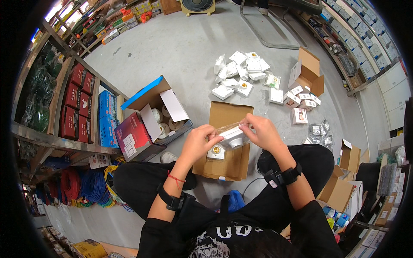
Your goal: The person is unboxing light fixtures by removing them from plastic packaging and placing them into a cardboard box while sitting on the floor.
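Between my left hand (200, 142) and my right hand (263, 132) is a white lamp holder (235, 142) with a square base, in a clear plastic bag. My left fingers and thumb pinch the bag at its left end, my right ones at its upper right. The round socket points downward. Beneath my hands an open cardboard box (201, 169) stands on the floor between my legs. Inside it, at the left, lies another white square lamp holder (216, 152) with a brass-coloured centre. My hands and the bagged lamp holder hide part of the box's interior.
Bagged white fittings (238, 72) lie heaped beyond the box. At the left stands an open printed carton (138, 135) holding round white lamp holders. On the right are small white boxes (300, 114) beside an open brown carton (306, 72). Stocked shelves (77, 103) flank both sides.
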Available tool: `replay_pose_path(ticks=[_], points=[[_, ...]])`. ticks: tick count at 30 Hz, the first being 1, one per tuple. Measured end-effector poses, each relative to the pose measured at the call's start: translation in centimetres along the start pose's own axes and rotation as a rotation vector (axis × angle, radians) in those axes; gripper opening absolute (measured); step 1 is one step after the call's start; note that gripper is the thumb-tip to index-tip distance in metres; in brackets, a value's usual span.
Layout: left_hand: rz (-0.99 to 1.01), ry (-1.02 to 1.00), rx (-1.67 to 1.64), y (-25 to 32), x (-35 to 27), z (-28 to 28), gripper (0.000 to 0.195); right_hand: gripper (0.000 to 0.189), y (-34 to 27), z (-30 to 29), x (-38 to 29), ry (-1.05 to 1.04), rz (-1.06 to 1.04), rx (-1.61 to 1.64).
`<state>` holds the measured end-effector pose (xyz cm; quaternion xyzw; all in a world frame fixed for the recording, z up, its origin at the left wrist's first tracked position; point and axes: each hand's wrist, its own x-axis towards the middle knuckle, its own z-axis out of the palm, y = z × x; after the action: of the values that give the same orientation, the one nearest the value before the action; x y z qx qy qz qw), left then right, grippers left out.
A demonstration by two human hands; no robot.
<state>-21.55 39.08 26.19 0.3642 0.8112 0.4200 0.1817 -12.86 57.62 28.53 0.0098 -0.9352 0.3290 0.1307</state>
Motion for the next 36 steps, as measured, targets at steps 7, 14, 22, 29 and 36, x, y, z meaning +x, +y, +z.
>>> replay_pose_path(ticks=[7,14,22,29,36], points=[[0.161,-0.017,-0.099,-0.6,-0.3,0.6,0.020,0.010,0.4,0.1,-0.1,0.025,0.081,0.139],[0.152,-0.059,0.024,-0.5,-0.2,0.1,0.028,0.012,0.4,0.1,-0.1,0.009,0.036,0.149],[-0.016,0.073,-0.244,-0.5,-0.2,0.4,0.043,0.027,0.1,0.4,0.1,-0.071,0.078,0.155],[-0.145,0.196,-0.209,-0.3,0.0,0.8,0.039,0.028,0.3,1.8,-0.1,0.021,0.138,0.242],[-0.142,0.296,-0.158,-0.6,0.1,1.1,0.033,0.027,0.2,2.8,0.0,0.037,0.202,0.359]])
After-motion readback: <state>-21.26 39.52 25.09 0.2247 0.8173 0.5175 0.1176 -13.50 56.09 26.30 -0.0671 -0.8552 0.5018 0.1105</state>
